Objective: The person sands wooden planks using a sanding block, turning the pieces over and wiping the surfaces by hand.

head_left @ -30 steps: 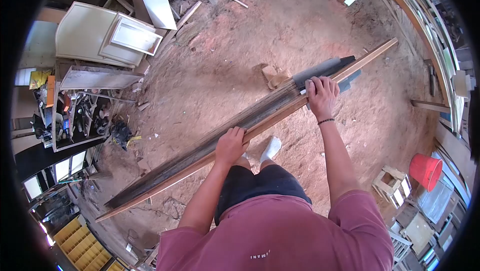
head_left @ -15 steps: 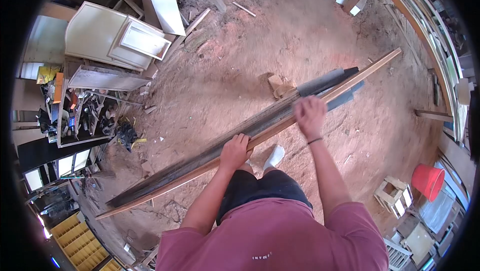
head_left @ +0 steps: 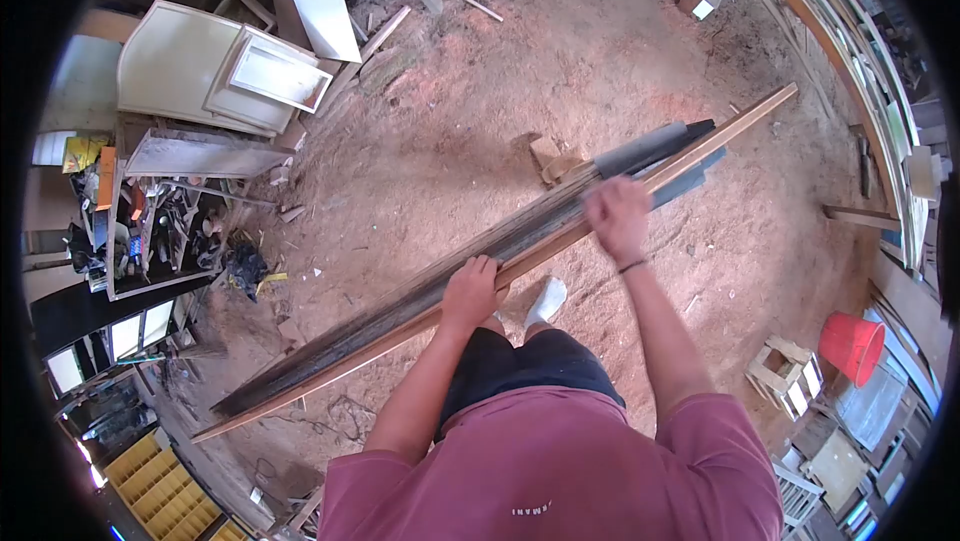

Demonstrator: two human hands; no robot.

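Note:
A long, narrow wooden plank (head_left: 735,129) runs diagonally across the view in front of my legs. Just behind it lies a dark, weathered board (head_left: 350,341), close alongside. My left hand (head_left: 470,291) is closed over the plank near its middle, fingers curled across the edge. Farther right along the same plank is my right hand (head_left: 617,219), blurred, its fingers curled down over the wood. Whatever may be under those fingers is hidden. Grey and black strips (head_left: 645,147) stick out beneath the plank's right part.
A crumpled brown piece (head_left: 552,159) lies on the dirt floor behind the boards. Pale furniture panels (head_left: 180,66) and a cluttered shelf (head_left: 160,231) stand left. At right are a small wooden stool (head_left: 785,376), a red bucket (head_left: 851,347) and stacked long timber (head_left: 850,61).
My right hand has shifted slightly left and down along the plank. My left hand keeps its grip in nearly the same place. The whole view has moved a little.

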